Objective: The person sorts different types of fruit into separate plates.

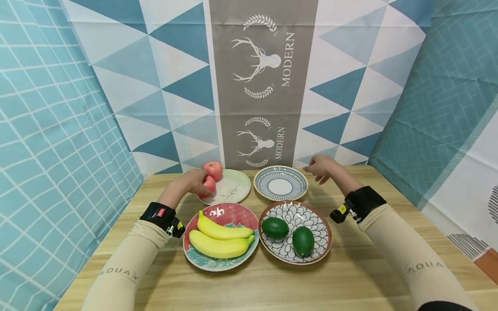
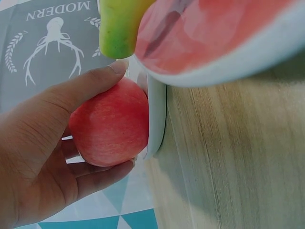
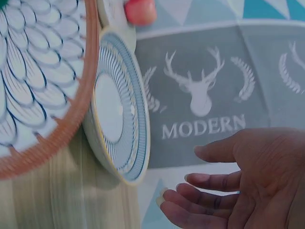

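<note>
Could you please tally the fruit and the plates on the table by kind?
Apples: 2, one held in the left hand
Bananas: 2
Green fruits: 2
Plates: 4
Total: 10

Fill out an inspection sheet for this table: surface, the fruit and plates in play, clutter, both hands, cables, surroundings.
Surface: light wooden table, bearing four plates.
Job's things: two red apples; the left hand grips the near apple at the rim of the pale leaf-print plate; the far apple sits on that plate.
Clutter: two bananas on the red plate; two green fruits on the petal-pattern plate; blue-striped plate holds nothing.
Hands: right hand hovers beside the blue-striped plate, fingers relaxed, holding nothing.
Cables: nothing seen.
Surroundings: cloth backdrop with triangles, deer motifs and "MODERN"; teal patterned side cloths.
</note>
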Demonstrator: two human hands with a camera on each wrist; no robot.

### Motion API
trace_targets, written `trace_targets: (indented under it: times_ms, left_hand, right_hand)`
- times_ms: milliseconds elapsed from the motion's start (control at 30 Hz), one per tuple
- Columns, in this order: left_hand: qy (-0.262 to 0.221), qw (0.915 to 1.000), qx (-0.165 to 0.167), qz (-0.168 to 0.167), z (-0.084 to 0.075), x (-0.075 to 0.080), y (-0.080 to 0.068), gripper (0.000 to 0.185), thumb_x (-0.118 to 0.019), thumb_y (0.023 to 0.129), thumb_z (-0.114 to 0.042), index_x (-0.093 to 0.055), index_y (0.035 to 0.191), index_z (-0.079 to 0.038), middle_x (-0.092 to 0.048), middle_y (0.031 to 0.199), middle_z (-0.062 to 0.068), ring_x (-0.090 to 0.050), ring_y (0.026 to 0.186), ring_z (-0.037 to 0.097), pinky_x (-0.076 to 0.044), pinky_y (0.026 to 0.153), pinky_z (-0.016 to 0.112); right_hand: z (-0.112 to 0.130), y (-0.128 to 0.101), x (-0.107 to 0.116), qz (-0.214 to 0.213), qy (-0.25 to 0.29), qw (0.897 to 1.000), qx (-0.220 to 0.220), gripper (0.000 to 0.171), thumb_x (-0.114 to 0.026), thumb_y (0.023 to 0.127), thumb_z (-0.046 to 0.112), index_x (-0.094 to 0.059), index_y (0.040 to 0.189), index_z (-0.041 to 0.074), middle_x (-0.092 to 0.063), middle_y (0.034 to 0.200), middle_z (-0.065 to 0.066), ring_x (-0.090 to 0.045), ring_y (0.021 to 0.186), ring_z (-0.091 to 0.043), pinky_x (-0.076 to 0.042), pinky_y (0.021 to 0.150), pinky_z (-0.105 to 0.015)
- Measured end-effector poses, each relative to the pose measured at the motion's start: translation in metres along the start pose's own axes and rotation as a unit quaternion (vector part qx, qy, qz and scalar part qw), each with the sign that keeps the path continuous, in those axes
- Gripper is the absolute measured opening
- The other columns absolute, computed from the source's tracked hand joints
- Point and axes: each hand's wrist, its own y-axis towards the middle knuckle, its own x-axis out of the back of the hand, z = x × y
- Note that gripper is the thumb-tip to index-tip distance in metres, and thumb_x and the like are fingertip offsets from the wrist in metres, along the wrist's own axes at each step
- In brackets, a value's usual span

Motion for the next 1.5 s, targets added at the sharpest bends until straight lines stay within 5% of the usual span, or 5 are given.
trace_targets:
  times_ms: [367, 700, 900, 1167, 1500]
  left_hand:
    - [0.003, 1.0000, -0.004, -0.007, -0.001, 0.002, -0.003, 0.065, -0.085, 0.084, -0.039, -0.060, 0.133, -0.005, -0.064, 0.121, 0.014, -0.058, 0.107, 0.033, -0.053, 0.095, 0.049]
    - [-0.027, 0.9995, -0.002, -0.014, 0.003, -0.003, -0.004, 0.066, -0.088, 0.081, -0.039, -0.060, 0.131, -0.007, -0.063, 0.120, 0.014, -0.058, 0.107, 0.033, -0.055, 0.091, 0.048]
    - [-0.024, 0.9995, -0.001, -0.019, 0.001, -0.004, -0.003, 0.068, -0.088, 0.082, -0.039, -0.059, 0.133, -0.006, -0.064, 0.122, 0.014, -0.057, 0.108, 0.034, -0.054, 0.094, 0.049]
    - [-0.017, 0.9982, -0.041, -0.041, -0.001, -0.003, -0.002, 0.048, -0.086, 0.080, -0.032, -0.062, 0.112, -0.007, -0.064, 0.103, 0.012, -0.059, 0.095, 0.031, -0.053, 0.083, 0.044]
    - [-0.034, 0.9989, -0.005, -0.031, -0.001, -0.009, -0.005, 0.053, -0.086, 0.081, -0.030, -0.061, 0.122, -0.006, -0.063, 0.109, 0.011, -0.059, 0.098, 0.030, -0.053, 0.083, 0.041]
  right_hand:
    - [-0.016, 0.036, -0.011, -0.005, 0.013, 1.000, -0.010, 0.028, -0.066, 0.104, 0.021, -0.059, 0.113, -0.004, -0.061, 0.108, -0.022, -0.068, 0.100, -0.040, -0.064, 0.075, -0.042]
    - [-0.017, 0.060, -0.026, 0.043, 0.040, 0.996, -0.070, 0.046, -0.069, 0.102, 0.016, -0.051, 0.134, -0.010, -0.056, 0.127, -0.030, -0.071, 0.097, -0.035, -0.064, 0.072, -0.037]
    - [-0.017, 0.063, -0.030, 0.045, 0.027, 0.996, -0.076, 0.045, -0.066, 0.101, 0.005, -0.050, 0.140, -0.012, -0.056, 0.127, -0.031, -0.072, 0.082, -0.026, -0.064, 0.069, -0.034]
    - [-0.021, 0.060, -0.032, 0.053, -0.002, 0.997, -0.056, 0.041, -0.059, 0.097, -0.008, -0.055, 0.138, -0.013, -0.055, 0.136, -0.035, -0.071, 0.067, -0.019, -0.064, 0.071, -0.036]
    - [-0.022, 0.063, -0.039, 0.047, 0.007, 0.997, -0.064, 0.039, -0.061, 0.096, -0.009, -0.054, 0.134, -0.011, -0.056, 0.130, -0.034, -0.072, 0.067, -0.021, -0.062, 0.064, -0.033]
